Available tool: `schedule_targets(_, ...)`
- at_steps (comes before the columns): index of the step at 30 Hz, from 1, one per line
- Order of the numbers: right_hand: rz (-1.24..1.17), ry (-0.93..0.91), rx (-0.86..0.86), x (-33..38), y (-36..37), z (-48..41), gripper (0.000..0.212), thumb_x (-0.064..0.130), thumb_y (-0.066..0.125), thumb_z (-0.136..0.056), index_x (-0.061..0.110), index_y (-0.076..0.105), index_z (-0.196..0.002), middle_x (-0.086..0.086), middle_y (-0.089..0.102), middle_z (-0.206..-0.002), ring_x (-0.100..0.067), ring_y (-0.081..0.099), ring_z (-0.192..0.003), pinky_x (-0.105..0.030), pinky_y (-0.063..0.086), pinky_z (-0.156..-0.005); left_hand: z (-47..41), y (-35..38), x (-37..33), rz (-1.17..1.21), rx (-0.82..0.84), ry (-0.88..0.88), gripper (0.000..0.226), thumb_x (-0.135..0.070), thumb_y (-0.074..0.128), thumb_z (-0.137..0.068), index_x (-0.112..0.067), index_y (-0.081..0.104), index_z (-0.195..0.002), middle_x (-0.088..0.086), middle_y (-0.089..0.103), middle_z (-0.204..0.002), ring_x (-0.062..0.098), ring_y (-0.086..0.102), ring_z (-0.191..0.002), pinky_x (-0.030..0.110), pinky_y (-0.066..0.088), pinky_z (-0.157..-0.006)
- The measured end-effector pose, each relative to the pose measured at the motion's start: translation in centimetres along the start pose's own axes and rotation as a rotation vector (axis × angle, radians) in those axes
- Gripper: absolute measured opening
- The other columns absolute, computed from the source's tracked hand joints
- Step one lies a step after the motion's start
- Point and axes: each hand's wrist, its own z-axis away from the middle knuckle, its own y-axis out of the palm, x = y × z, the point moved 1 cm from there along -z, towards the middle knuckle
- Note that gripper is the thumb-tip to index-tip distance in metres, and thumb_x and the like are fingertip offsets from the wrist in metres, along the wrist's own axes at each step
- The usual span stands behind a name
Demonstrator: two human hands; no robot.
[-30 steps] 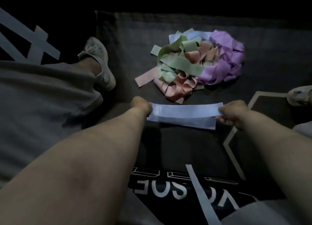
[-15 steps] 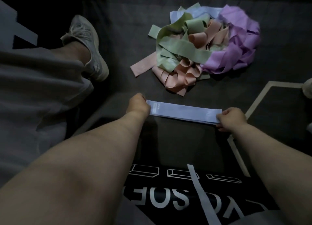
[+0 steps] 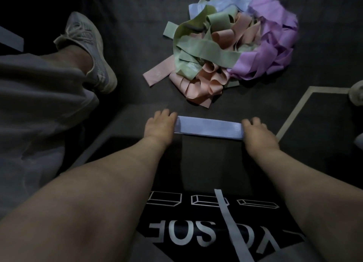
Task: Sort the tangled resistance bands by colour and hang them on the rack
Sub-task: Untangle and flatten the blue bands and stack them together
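Head: left hand (image 3: 160,128), right hand (image 3: 257,134) cover band (image 3: 209,129) ends

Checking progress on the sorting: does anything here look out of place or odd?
No damage. The pile is a jumble of green, pink, purple and blue loops, with one pink band sticking out at its left. The blue band held by left hand and right hand is straight.

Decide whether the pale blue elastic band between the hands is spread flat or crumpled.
Spread flat: the pale blue elastic band forms one straight strip, left hand at one end, right hand at the other.
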Motion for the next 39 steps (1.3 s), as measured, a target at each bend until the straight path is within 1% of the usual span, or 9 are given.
schedule_targets(4, -0.205, 0.048, 0.03, -0.6, 0.9, 0.1, 0.069, 0.017, 0.069, -0.087, 0.019, 0.032, -0.145, -0.013, 0.029, -0.141, -0.037, 0.044, -0.124, -0.05, 0.047, -0.098, 0.0, 0.1, 0.3, 0.072, 0.024, -0.019, 0.091, -0.026, 0.078, -0.081, -0.026, 0.025, -0.155, 0.006, 0.032, -0.152, 0.03, 0.038, -0.136, 0.046, 0.04, -0.107)
schedule_targets(6, -0.434, 0.196, 0.021, -0.4, 1.2, 0.2, 0.077, 0.032, 0.071, -0.088, 0.012, 0.026, -0.148, -0.016, 0.026, -0.146, -0.04, 0.041, -0.128, -0.049, 0.043, -0.103, 0.2, 0.2, 0.1, 0.26, 0.033, -0.199, 0.102, -0.037, 0.078, -0.081, -0.022, 0.013, -0.158, 0.009, 0.024, -0.156, 0.031, 0.033, -0.141, 0.048, 0.036, -0.112)
schedule_targets(10, -0.769, 0.51, 0.026, 0.4, 1.6, -0.3, 0.057, 0.029, 0.051, -0.101, 0.0, 0.029, -0.146, -0.024, 0.034, -0.149, -0.043, 0.044, -0.132, -0.046, 0.039, -0.106, 0.0, 1.1, -0.6, 0.589, 0.067, -0.603, 0.058, -0.037, 0.05, -0.1, -0.009, 0.036, -0.15, 0.015, 0.033, -0.146, 0.033, 0.04, -0.132, 0.045, 0.037, -0.109)
schedule_targets(14, -0.816, 0.557, 0.034, 0.5, 2.2, -1.1, 0.051, 0.022, 0.05, -0.102, 0.0, 0.032, -0.145, -0.025, 0.038, -0.149, -0.043, 0.047, -0.13, -0.046, 0.041, -0.106, -0.4, 1.3, -0.7, 0.65, 0.092, -0.618, 0.045, -0.027, 0.044, -0.103, -0.006, 0.048, -0.142, 0.017, 0.04, -0.142, 0.035, 0.047, -0.127, 0.041, 0.039, -0.106)
schedule_targets(22, -1.052, 0.607, 0.048, -0.8, 3.0, -2.1, 0.063, 0.04, 0.068, -0.089, 0.005, 0.047, -0.136, -0.018, 0.056, -0.135, -0.039, 0.059, -0.116, -0.048, 0.05, -0.101, -1.4, 1.4, 0.4, 1.007, 0.075, -0.746, 0.051, -0.02, 0.064, -0.085, -0.004, 0.053, -0.133, 0.02, 0.056, -0.134, 0.038, 0.058, -0.119, 0.044, 0.048, -0.105)
schedule_targets(26, -1.17, 0.547, 0.077, -1.2, 2.7, -2.1, 0.039, 0.033, 0.068, -0.09, 0.004, 0.063, -0.115, -0.015, 0.067, -0.11, -0.035, 0.066, -0.099, -0.047, 0.055, -0.093, -2.4, 3.1, 1.2, 1.13, 0.098, -0.702, 0.068, -0.033, 0.067, -0.064, -0.005, 0.062, -0.126, 0.018, 0.065, -0.122, 0.036, 0.065, -0.106, 0.044, 0.053, -0.099)
schedule_targets(31, -1.315, 0.41, 0.05, -1.0, 1.2, -1.7, 0.018, 0.023, 0.061, -0.099, 0.011, 0.057, -0.111, -0.007, 0.062, -0.1, -0.026, 0.062, -0.094, -0.043, 0.055, -0.087, -1.1, 1.1, 1.1, 1.151, -0.062, -0.638, 0.032, -0.023, 0.062, -0.094, -0.007, 0.061, -0.121, 0.007, 0.062, -0.11, 0.023, 0.06, -0.098, 0.032, 0.049, -0.088)
schedule_targets(36, -1.229, 0.398, 0.008, -0.7, 0.9, -2.5, 0.025, 0.025, 0.063, -0.096, 0.006, 0.06, -0.112, -0.011, 0.064, -0.098, -0.027, 0.064, -0.085, -0.046, 0.057, -0.083, -1.8, 0.5, 0.9, 1.086, -0.135, -0.585, 0.031, -0.02, 0.063, -0.095, -0.007, 0.059, -0.123, 0.009, 0.063, -0.116, 0.024, 0.059, -0.102, 0.028, 0.043, -0.087)
schedule_targets(39, -1.065, 0.445, 0.018, -1.1, 1.3, -3.2, 0.04, 0.029, 0.067, -0.091, 0.002, 0.06, -0.119, -0.016, 0.066, -0.114, -0.035, 0.064, -0.103, -0.047, 0.053, -0.094, -1.9, 0.9, 1.1, 0.983, -0.094, -0.553, 0.034, -0.018, 0.065, -0.092, -0.008, 0.056, -0.123, 0.013, 0.064, -0.121, 0.03, 0.061, -0.111, 0.031, 0.044, -0.093)
